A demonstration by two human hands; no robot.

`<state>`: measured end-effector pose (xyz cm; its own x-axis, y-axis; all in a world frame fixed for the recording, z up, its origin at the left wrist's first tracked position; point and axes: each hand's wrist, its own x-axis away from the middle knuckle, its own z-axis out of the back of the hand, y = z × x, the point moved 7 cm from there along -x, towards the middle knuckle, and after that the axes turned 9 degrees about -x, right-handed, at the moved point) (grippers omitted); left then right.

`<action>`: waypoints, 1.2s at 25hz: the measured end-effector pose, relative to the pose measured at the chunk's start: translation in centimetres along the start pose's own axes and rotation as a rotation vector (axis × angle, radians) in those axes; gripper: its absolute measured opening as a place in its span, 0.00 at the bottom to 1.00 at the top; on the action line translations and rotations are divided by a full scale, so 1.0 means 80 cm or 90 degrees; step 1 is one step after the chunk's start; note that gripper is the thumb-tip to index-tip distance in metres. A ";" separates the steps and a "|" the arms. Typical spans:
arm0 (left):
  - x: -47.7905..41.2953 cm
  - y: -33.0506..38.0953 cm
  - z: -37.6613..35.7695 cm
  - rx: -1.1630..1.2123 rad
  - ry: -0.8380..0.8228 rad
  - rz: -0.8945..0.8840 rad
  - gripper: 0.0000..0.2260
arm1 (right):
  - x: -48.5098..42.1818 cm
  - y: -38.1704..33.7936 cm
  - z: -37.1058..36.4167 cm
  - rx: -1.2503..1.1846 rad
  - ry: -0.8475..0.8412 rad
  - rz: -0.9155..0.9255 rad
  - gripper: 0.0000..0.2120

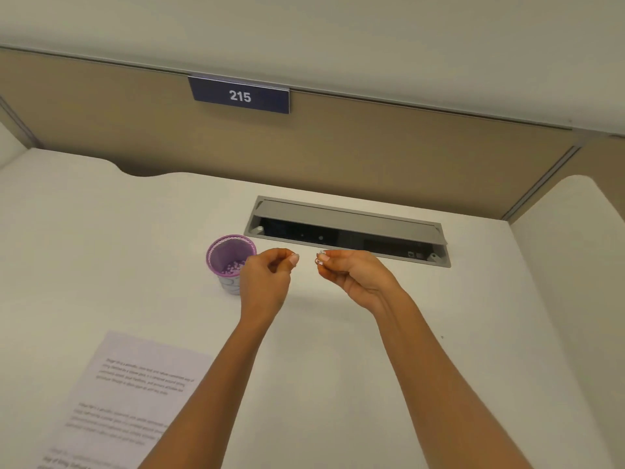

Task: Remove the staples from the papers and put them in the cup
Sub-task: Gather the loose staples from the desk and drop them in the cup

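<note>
Closest to me, at the near left of the flat white bench (372, 333), I see a white sheet of paper with grey printed lines (135, 394) lying flat, and its low edge runs out of my view. Two bare arms reach forward past it, and both hands hang over the middle of the bench, close together but not touching. The left hand (267, 275) has its fingers (293, 259) curled in, with the thumb and first finger tip pressed together. The right hand (355, 275) is curled the same way, its fingertips pinched and turned toward the left hand. Anything between the tips is too small for me to tell. Just left of the left hand, and partly behind it, stands the small round purple mesh cup (230, 255), upright on the bench, with little pale bits in its bottom. Farther back, a long grey metal cable box (348, 218) is set into the bench with its lid up. Behind that is a tan wall panel (406, 147) with a dark blue sign (240, 95) that says 215.
</note>
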<state>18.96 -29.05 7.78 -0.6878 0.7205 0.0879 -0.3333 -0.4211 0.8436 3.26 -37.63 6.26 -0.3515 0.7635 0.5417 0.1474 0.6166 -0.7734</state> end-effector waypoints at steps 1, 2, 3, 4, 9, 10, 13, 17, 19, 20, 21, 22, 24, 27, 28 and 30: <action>-0.011 -0.009 0.027 -0.018 0.022 -0.011 0.08 | -0.005 0.006 -0.030 0.013 -0.011 -0.005 0.05; -0.020 -0.016 0.050 -0.052 0.042 -0.028 0.07 | -0.011 0.011 -0.057 0.028 -0.022 -0.009 0.05; -0.029 -0.023 0.070 -0.100 0.059 -0.047 0.08 | -0.016 0.017 -0.081 0.047 -0.031 -0.012 0.05; -0.038 -0.029 0.087 -0.150 0.068 -0.061 0.09 | -0.021 0.022 -0.103 0.076 -0.039 -0.014 0.04; -0.084 -0.054 0.118 -0.299 0.010 -0.076 0.13 | -0.043 0.027 -0.171 0.310 -0.023 0.030 0.07; -0.090 -0.056 0.117 -0.318 -0.004 -0.083 0.13 | -0.046 0.024 -0.178 0.373 -0.013 0.056 0.08; -0.100 -0.058 0.113 -0.364 -0.033 -0.111 0.12 | -0.052 0.016 -0.196 0.609 0.036 0.150 0.13; -0.104 -0.054 0.105 -0.424 -0.055 -0.155 0.12 | -0.050 0.013 -0.218 0.796 0.054 0.204 0.16; -0.104 -0.053 0.103 -0.454 -0.064 -0.166 0.12 | -0.050 0.016 -0.225 0.844 0.044 0.209 0.17; -0.104 -0.053 0.102 -0.469 -0.068 -0.170 0.12 | -0.050 0.017 -0.229 0.865 0.035 0.212 0.17; -0.104 -0.053 0.101 -0.481 -0.073 -0.175 0.12 | -0.050 0.019 -0.231 0.881 0.025 0.213 0.17; -0.104 -0.053 0.100 -0.487 -0.078 -0.177 0.12 | -0.050 0.020 -0.233 0.894 0.014 0.212 0.17; -0.105 -0.052 0.098 -0.490 -0.084 -0.182 0.13 | -0.050 0.020 -0.236 0.908 -0.003 0.211 0.15; -0.106 -0.048 0.101 -0.470 -0.062 -0.190 0.13 | -0.050 0.014 -0.239 0.910 0.007 0.224 0.15; -0.106 -0.046 0.103 -0.464 -0.051 -0.193 0.13 | -0.050 0.011 -0.240 0.911 0.011 0.230 0.14; -0.106 -0.045 0.105 -0.449 -0.040 -0.194 0.11 | -0.050 0.007 -0.241 0.913 0.010 0.238 0.14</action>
<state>31.41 -29.03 8.46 -0.4688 0.8820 -0.0472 -0.8489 -0.4352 0.2999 22.58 -36.66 10.02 -0.4883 0.8392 0.2395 -0.7952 -0.3148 -0.5182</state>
